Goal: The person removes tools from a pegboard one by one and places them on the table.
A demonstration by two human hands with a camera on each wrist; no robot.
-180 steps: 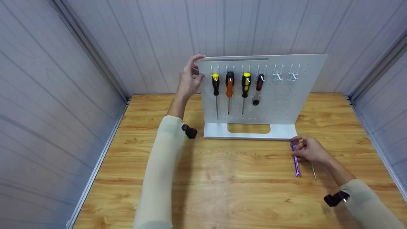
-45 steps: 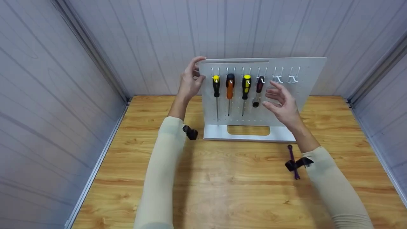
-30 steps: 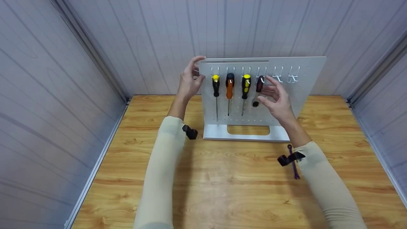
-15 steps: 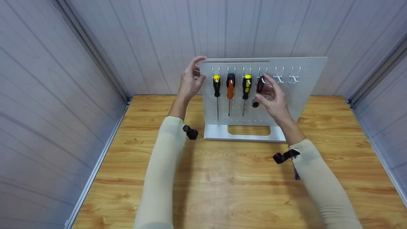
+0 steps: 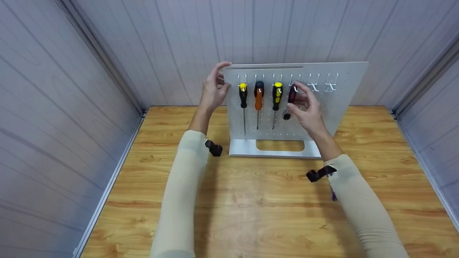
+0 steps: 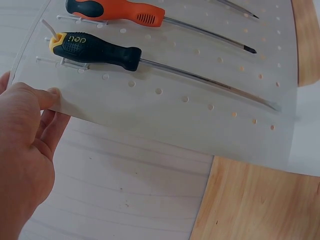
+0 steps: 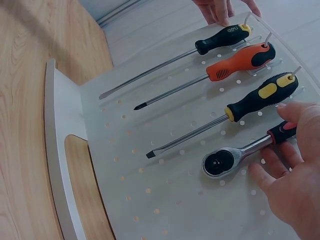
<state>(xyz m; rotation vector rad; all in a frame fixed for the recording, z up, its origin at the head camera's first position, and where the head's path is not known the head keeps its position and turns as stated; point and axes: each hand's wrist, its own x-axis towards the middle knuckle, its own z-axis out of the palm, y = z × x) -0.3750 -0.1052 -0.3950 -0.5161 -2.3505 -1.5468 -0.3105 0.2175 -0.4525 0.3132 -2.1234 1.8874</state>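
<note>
My left hand [image 5: 214,89] grips the upper left edge of a white pegboard [image 5: 345,86], thumb in front and fingers behind. My right hand [image 5: 309,111] holds a ratchet wrench [image 7: 256,145] by its dark red and black handle, which hangs at a hook; its round head points down. Part of the handle is hidden behind the fingers in the right wrist view. To its left hang three screwdrivers: a black one with a yellow cap [image 6: 107,52], an orange-and-black one [image 5: 259,98], and a black one with yellow patches [image 7: 262,95].
Two pairs of bare hooks [image 5: 330,86] stick out at the board's right. A purple wrench [image 5: 334,194] lies on the wooden table [image 5: 258,208], mostly hidden by my right sleeve. Panel walls [image 5: 179,43] enclose the back and sides.
My right hand has left the purple wrench on the table, risen to the board, moved left to the ratchet wrench and closed round it. The left hand keeps its place.
</note>
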